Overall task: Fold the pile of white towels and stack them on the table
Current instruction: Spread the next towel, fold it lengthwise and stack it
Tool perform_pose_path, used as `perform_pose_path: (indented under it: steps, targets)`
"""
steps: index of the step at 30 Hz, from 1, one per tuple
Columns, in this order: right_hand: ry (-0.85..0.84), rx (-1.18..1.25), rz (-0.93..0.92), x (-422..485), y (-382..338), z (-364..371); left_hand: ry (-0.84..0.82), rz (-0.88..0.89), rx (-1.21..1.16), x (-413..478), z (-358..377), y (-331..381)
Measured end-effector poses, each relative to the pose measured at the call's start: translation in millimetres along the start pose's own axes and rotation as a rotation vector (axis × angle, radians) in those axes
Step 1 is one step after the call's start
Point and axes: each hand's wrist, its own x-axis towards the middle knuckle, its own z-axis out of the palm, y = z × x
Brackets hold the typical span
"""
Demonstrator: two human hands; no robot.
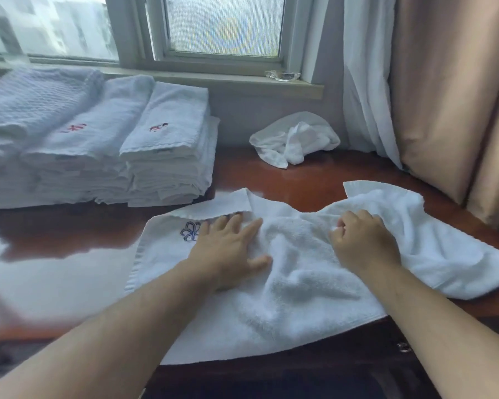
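Towel being worked: a white terry towel with a dark blue embroidered emblem [300, 272] lies spread and rumpled across the near edge of the glossy reddish-brown wooden counter [300, 180], its near hem hanging just over the edge and its far left corner folded back on itself.
Left hand: the left hand [228, 249] lies flat on the towel, fingers straight and a little spread, palm down, just right of the emblem and partly covering it.
Right hand: the right hand [363, 240] rests on the towel's middle with fingers curled under; it appears to be bunching a fold of cloth, with a pucker of terry at the knuckles.
Folded stacks: three neat stacks of folded white towels [98, 151] stand side by side at the far left of the counter, under the window; the two nearer ones carry small red embroidery on top.
Loose towel: one crumpled white towel [294, 142] sits at the back of the counter against the wall, well apart from the stacks and the hands.
Surroundings: a grey-framed window [213, 30] behind, a sheer white curtain [366, 82] and a tan drape [450, 96] to the right.
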Motion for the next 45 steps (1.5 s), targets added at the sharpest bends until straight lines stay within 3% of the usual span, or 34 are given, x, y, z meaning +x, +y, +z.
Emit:
perform_pose_path:
  steps: [3,6,12,17,22,24,26,28,30,32,34,38,42,44,45]
  targets:
    - [0.009,0.016,-0.002,0.5,-2.3,0.3,-0.001,-0.021,0.075,1.3,-14.8,4.5]
    - [0.027,0.032,-0.023,1.0,-1.6,2.4,0.069,-0.004,-0.094,24.6,-31.8,8.9]
    - [-0.017,0.062,-0.021,1.9,3.2,5.0,-0.194,0.088,-0.227,66.2,-21.8,11.9]
    - [-0.053,-0.033,0.031,2.2,4.3,3.6,-0.2,-0.12,-0.182,86.5,-15.0,6.3]
    - [0.002,-0.219,0.021,-2.1,1.3,0.2,-0.072,-0.399,-0.065,92.1,-4.4,15.7]
    - [0.002,-0.215,0.033,14.5,4.8,-3.1,0.077,-0.253,-0.036,89.0,4.2,26.6]
    - [0.038,-0.19,-0.016,39.8,11.7,-5.9,0.242,0.038,-0.079,85.5,10.1,34.6]
    - [0.052,-0.149,-0.017,66.4,20.8,-5.6,0.212,0.184,-0.164,84.2,9.3,41.7]
    - [-0.051,-0.106,0.132,96.7,27.5,-2.1,0.061,0.111,-0.138,91.6,-0.9,50.4]
    - [-0.283,-0.174,0.286,125.8,29.1,-0.1,0.007,-0.032,-0.12,110.9,-13.2,60.7]
    - [-0.394,-0.179,0.381,146.0,29.8,-1.1,0.05,-0.098,-0.093,123.2,-17.2,70.1]
    - [-0.472,-0.135,0.448,177.8,44.2,8.8,0.181,0.018,-0.072,122.2,13.5,76.8]
    - [-0.355,0.074,0.404,204.5,55.5,20.3,0.128,0.084,-0.159,134.6,19.8,65.2]
    - [-0.122,0.597,0.601,216.9,59.9,19.8,0.109,0.096,-0.167,137.2,19.2,63.0]
    - [0.007,0.747,0.604,219.3,63.5,19.6,0.101,0.094,-0.161,138.0,20.0,61.7]
